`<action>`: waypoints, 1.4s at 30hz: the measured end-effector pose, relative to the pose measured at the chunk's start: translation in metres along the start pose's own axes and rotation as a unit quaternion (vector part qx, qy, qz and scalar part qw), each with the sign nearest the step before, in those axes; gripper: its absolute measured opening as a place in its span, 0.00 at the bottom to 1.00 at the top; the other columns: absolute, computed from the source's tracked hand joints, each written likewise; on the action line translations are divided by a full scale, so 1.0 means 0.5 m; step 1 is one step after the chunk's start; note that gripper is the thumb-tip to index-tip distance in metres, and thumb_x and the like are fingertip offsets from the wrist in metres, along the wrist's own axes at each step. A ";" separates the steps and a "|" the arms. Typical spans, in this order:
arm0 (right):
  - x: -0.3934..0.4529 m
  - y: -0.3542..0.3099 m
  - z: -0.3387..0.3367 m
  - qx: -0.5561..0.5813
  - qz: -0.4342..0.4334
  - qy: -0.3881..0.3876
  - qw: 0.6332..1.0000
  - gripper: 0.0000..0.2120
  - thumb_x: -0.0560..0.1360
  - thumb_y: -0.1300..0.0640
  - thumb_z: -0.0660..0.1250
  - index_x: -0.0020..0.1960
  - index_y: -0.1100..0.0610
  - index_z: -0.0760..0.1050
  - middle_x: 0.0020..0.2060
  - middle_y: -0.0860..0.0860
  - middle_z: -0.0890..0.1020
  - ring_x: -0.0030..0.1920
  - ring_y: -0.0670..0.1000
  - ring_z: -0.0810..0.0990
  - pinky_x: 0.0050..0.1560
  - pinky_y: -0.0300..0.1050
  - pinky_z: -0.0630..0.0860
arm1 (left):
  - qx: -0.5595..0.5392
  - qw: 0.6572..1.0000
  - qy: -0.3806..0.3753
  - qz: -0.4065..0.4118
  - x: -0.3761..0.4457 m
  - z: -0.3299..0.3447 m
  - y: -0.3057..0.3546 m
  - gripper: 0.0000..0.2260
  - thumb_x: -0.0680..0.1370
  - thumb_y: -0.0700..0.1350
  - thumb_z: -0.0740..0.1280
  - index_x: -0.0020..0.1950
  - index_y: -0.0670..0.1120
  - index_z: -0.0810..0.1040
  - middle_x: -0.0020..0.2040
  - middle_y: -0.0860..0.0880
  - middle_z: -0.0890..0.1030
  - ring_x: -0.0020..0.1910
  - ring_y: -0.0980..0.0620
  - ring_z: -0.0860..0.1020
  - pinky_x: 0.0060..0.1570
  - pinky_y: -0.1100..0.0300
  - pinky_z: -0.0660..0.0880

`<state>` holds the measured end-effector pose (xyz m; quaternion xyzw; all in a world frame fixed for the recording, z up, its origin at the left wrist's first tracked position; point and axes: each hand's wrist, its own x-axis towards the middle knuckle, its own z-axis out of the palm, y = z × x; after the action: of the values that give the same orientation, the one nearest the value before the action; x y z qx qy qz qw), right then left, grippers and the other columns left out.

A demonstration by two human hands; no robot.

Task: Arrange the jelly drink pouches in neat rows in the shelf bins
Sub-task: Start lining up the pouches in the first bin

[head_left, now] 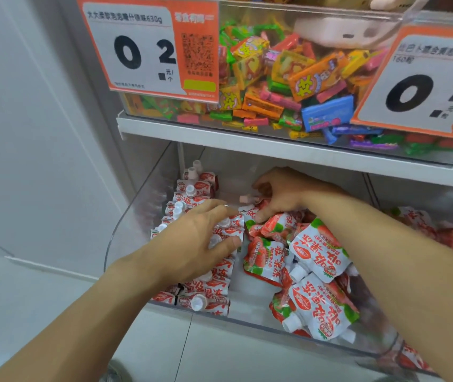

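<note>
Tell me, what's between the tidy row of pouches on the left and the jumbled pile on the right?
In the head view, a bare strip of bin floor separates the row from the pile.

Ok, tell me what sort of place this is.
Most likely a snack shop aisle. Orange price tags hang on a clear bin of loose candy, and the shelf below holds a bin of jelly pouches being stocked.

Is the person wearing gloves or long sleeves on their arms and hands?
No gloves and no sleeves show. Both forearms are bare right up to the picture's edge. The left hand has a thin, shiny silver ring on one finger. The right hand shows no ring, watch or bracelet here.
</note>
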<state>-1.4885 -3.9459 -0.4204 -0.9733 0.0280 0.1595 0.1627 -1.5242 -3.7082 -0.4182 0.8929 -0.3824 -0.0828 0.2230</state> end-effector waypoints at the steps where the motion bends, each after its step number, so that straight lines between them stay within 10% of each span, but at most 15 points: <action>1: 0.000 -0.006 0.002 -0.018 0.003 0.007 1.000 0.40 0.61 0.46 0.83 0.69 0.55 0.74 0.65 0.52 0.79 0.62 0.54 0.78 0.64 0.47 0.75 | 0.001 1.000 -0.001 -0.001 -0.001 0.000 0.001 0.24 0.78 0.60 0.61 0.73 0.55 0.65 0.72 0.58 0.64 0.68 0.58 0.67 0.61 0.67 0.62; 9: -0.010 -0.009 -0.010 0.042 -0.057 0.091 0.993 0.08 0.74 0.51 0.70 0.53 0.43 0.80 0.47 0.45 0.83 0.48 0.50 0.82 0.46 0.45 0.78 | -0.001 1.000 -0.007 -0.005 -0.005 -0.005 0.001 0.25 0.79 0.60 0.61 0.74 0.57 0.63 0.75 0.59 0.61 0.71 0.58 0.64 0.62 0.70 0.57; 13: -0.017 -0.032 -0.001 0.249 -0.114 0.098 0.957 0.14 0.75 0.52 0.72 0.57 0.40 0.75 0.54 0.43 0.83 0.55 0.45 0.82 0.59 0.44 0.78 | 0.004 1.000 -0.005 -0.003 -0.009 -0.002 -0.001 0.25 0.79 0.60 0.60 0.75 0.58 0.61 0.77 0.59 0.58 0.74 0.58 0.61 0.63 0.69 0.55; 18: 0.008 -0.047 0.037 0.034 -0.080 0.055 0.995 0.17 0.77 0.53 0.70 0.65 0.51 0.76 0.61 0.50 0.80 0.58 0.52 0.79 0.59 0.47 0.76 | 0.005 1.000 -0.006 0.001 -0.015 0.000 0.000 0.26 0.79 0.61 0.59 0.76 0.59 0.59 0.77 0.60 0.57 0.75 0.58 0.59 0.65 0.68 0.55; 37: 0.010 -0.007 0.002 -0.005 0.065 -0.042 0.997 0.34 0.72 0.47 0.75 0.73 0.57 0.70 0.69 0.54 0.76 0.65 0.56 0.77 0.63 0.47 0.74 | -0.016 1.000 0.012 -0.018 -0.006 -0.006 0.001 0.31 0.76 0.61 0.63 0.76 0.57 0.55 0.75 0.57 0.59 0.69 0.55 0.67 0.63 0.67 0.64; 42: 0.002 -0.007 -0.007 -0.003 0.084 -0.048 0.995 0.25 0.69 0.51 0.78 0.63 0.58 0.79 0.54 0.53 0.84 0.51 0.54 0.83 0.55 0.50 0.81 | -0.018 1.000 0.009 -0.018 -0.003 -0.009 0.000 0.31 0.76 0.61 0.64 0.76 0.57 0.56 0.75 0.58 0.60 0.70 0.55 0.67 0.63 0.66 0.64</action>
<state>-1.4860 -3.9437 -0.4164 -0.9593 0.1009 0.2195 0.1466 -1.5238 -3.7058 -0.4141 0.8962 -0.3622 -0.0856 0.2415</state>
